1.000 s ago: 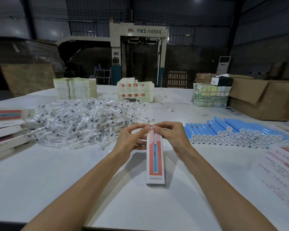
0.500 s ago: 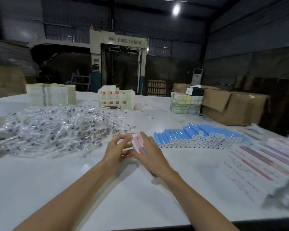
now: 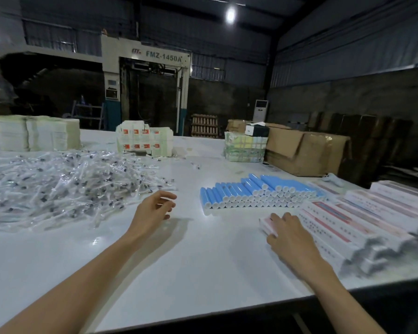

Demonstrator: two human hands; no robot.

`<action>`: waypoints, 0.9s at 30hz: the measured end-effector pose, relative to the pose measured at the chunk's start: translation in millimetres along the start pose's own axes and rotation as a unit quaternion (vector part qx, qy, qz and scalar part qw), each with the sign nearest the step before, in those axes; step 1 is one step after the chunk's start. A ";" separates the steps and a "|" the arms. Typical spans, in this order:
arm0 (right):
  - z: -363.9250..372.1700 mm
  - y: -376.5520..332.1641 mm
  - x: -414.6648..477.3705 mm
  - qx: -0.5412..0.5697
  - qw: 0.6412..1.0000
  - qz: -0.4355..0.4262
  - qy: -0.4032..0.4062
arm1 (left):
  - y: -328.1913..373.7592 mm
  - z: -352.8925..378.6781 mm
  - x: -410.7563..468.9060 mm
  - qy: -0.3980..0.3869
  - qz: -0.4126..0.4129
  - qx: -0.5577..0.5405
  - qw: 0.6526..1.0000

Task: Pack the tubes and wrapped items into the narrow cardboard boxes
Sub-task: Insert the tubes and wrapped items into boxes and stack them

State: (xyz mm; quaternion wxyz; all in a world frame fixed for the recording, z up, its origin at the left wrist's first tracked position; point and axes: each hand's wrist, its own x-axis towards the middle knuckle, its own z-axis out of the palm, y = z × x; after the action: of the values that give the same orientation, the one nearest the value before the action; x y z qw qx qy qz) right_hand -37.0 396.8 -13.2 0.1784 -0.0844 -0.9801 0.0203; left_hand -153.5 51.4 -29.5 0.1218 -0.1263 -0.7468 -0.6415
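Right hand at right center lies flat on a narrow box, fingers over it, pressing it to the white counter just beside the row of finished boxes; grip on it not clear, cannot tell. Left hand at center hovers with its grip open, fingers loosely curled, holding nothing. Blue tubes stacked right of center. Wrapped items heaped at left, near left hand.

Glossy white bench; crinkly clear plastic on wrapped items; smooth blue tubes beside; matt brown cardboard carton behind.
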 end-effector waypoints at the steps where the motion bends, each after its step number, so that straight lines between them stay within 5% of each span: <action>1: 2.0 7.5 -2.5 -0.029 0.999 -0.001 0.018 | -0.2 -0.3 0.1 0.002 0.010 0.017 1.000; 5: 15.1 26.8 -12.5 -0.190 0.981 -0.033 0.018 | -1.1 -1.9 -1.0 -0.001 0.057 0.103 0.993; 9: 17.1 27.2 -14.6 -0.224 0.974 -0.031 0.020 | -2.0 -5.3 -3.2 -0.007 0.074 0.157 0.985; 12: 9.4 1.9 -0.5 -0.130 0.988 -0.052 0.057 | -0.7 -4.2 -5.4 -0.019 0.082 0.189 0.978; 15: 5.0 -47.1 24.5 0.098 0.990 -0.079 0.065 | -0.6 -4.4 -6.4 -0.026 0.087 0.220 0.971; 18: 13.0 -109.5 52.9 0.370 0.927 -0.069 0.012 | 0.6 -9.2 -6.6 -0.019 0.078 0.252 0.965; 21: 25.8 -169.9 76.2 0.595 0.801 -0.012 -0.072 | 4.1 -17.0 -8.8 -0.012 0.063 0.319 0.946; 24: 46.4 -212.0 87.4 0.701 0.705 0.047 -0.102 | 7.7 -33.1 -19.2 -0.013 0.053 0.378 0.924; 27: 70.2 -230.6 90.2 0.714 0.690 0.058 -0.102 | 9.1 -65.7 -34.3 0.002 0.042 0.422 0.906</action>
State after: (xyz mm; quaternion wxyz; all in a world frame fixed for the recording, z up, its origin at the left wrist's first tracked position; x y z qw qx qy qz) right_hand -181.4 184.6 -31.5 0.0824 0.0144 -0.6750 0.7330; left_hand -116.9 -13.4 -23.2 0.1921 -0.0932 -0.9414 -0.2612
